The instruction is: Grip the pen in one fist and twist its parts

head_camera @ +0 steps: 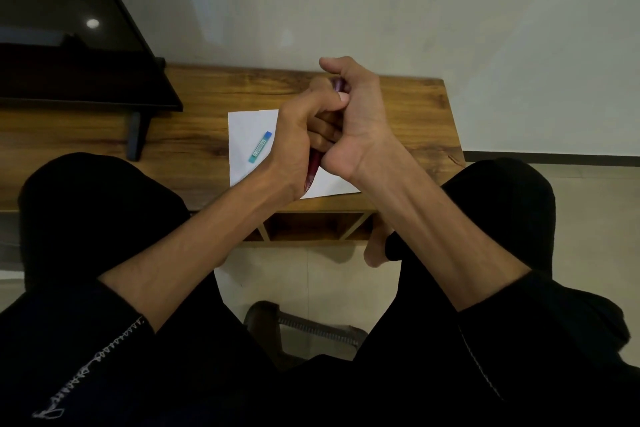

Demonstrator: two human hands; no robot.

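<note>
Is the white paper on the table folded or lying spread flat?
Spread flat: the white paper lies level on the wooden table, no crease seen, a small blue case on it. The hands hide part.

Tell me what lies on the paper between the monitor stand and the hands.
In the head view, a small blue lead case lies on the white paper, left of the left hand.

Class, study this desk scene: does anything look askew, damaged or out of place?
Little stands out. The white paper lies slightly askew on the wooden table, with a small blue case on it. Both hands grip a red pen.
</note>
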